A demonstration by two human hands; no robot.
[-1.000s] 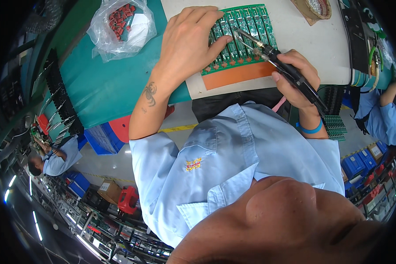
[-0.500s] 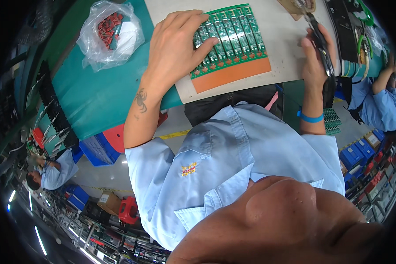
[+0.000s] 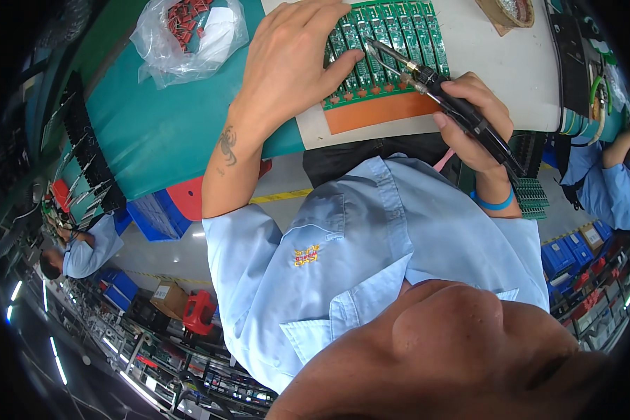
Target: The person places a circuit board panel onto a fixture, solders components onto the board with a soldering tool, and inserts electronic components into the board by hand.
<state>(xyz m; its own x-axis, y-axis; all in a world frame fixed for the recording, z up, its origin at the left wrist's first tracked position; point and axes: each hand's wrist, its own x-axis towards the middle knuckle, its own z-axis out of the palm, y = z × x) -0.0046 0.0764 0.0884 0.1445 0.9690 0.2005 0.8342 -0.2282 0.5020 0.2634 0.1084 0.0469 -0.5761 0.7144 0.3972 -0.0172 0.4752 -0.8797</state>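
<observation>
**Iron back on the board**

Far left, a clear plastic bag (image 3: 189,31) of red parts on the teal mat (image 3: 154,126). Next, left hand (image 3: 294,63) spread flat, fingers open, pinning the green circuit-board panel (image 3: 392,42) to its orange pad (image 3: 378,115). Right hand (image 3: 472,115) wrapped tight around the black soldering iron (image 3: 441,84), returned from the bench's far right half a second ago, tip now over the panel. Probably soldering resuming.

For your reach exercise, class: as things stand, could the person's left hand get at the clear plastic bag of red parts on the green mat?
Probably yes. The left hand lies flat on the green circuit boards; the plastic bag sits to its left, with only bare green mat between.
</observation>
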